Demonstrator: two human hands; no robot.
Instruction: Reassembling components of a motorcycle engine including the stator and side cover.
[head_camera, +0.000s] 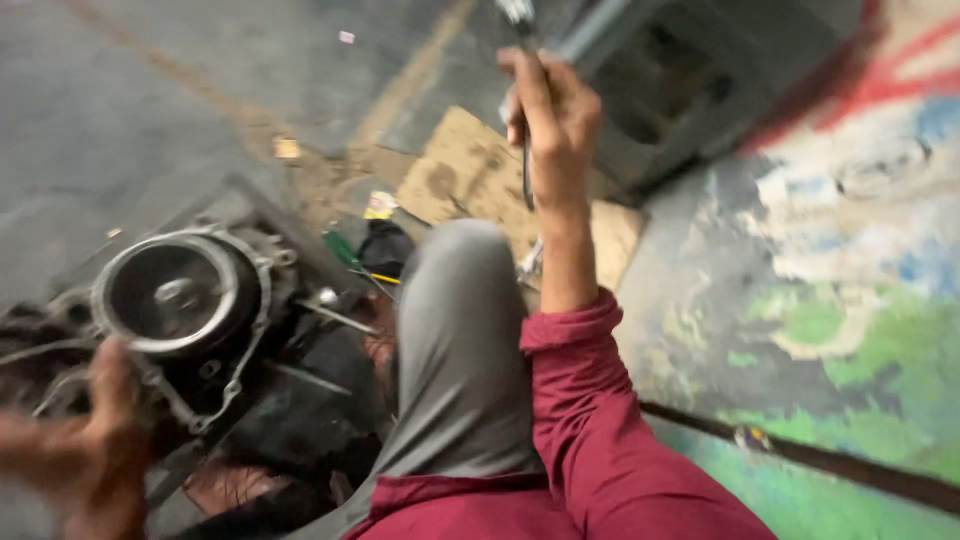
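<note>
Right hand raised, fingers wrapped tight round one slim dark metal tool, its shiny head poking out above the fist near the top edge; tool looks like a long thin rod, blurred. Left hand low at the left, blurred, fingers curled against the edge of one round engine part: dark disc inside a grey metal ring with a bolted flange, lying on the floor; grip cannot tell. One cardboard sheet behind; one green-handled tool beside the knee.

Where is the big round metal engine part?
In the head view, the round metal engine part sits low at left on the floor, touching the left hand.
</note>
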